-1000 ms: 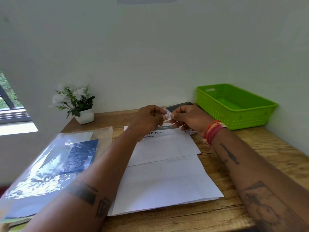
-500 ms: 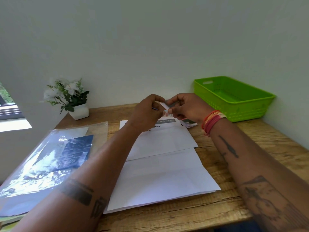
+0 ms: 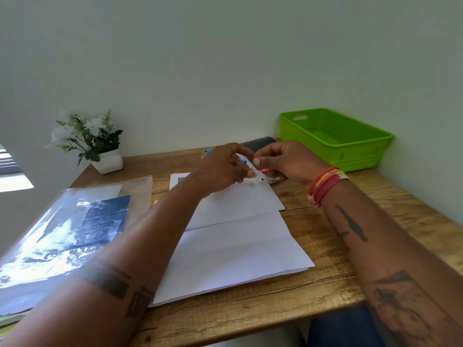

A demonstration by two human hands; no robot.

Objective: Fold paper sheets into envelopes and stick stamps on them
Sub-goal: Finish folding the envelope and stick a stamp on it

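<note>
Pinching stamp strip [image 3: 253, 169] between left hand [image 3: 220, 171], right hand [image 3: 288, 160]

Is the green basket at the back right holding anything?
Empty: the green basket shows only its bare floor and perforated walls; its near inside corner is hidden by the rim.

Bare wooden desk [image 3: 325, 221] lies open to the right of the paper sheets [image 3: 233, 249], up to the green basket [image 3: 335, 139] in the far right corner. On the left, a plastic sleeve [image 3: 62, 236] covers the surface, and a potted plant [image 3: 100, 146] blocks the far left corner by the wall.
</note>
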